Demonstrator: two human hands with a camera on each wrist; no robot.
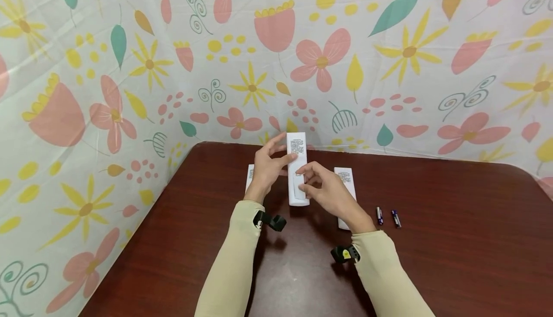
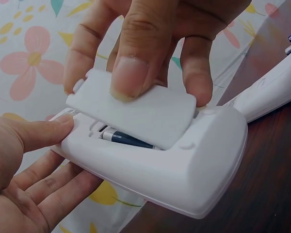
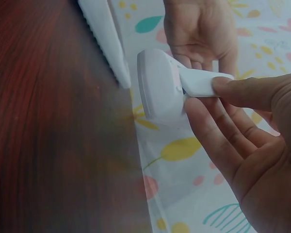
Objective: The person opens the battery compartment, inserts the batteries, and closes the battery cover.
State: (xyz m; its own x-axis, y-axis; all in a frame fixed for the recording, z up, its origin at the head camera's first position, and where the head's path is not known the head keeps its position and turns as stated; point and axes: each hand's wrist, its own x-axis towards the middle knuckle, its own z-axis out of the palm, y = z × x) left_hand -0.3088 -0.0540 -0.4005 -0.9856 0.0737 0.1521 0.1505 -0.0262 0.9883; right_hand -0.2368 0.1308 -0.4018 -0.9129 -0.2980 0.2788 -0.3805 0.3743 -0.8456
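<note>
Above the table, my left hand grips a white remote control, its back with the printed label facing up. The thumb lies on top and the other fingers are underneath. My right hand pinches the white battery cover between thumb and fingers. Tilted, the cover lies over the battery compartment, with its latch end raised off the remote. A dark battery with a silver end shows in the compartment beneath it; the cover hides the rest of the inside.
To the right, a second white remote lies label up on the dark wooden table, partly behind my right hand. Another white labelled object peeks out behind the left hand. Two loose batteries lie farther right. Flower-patterned cloth hangs behind the table.
</note>
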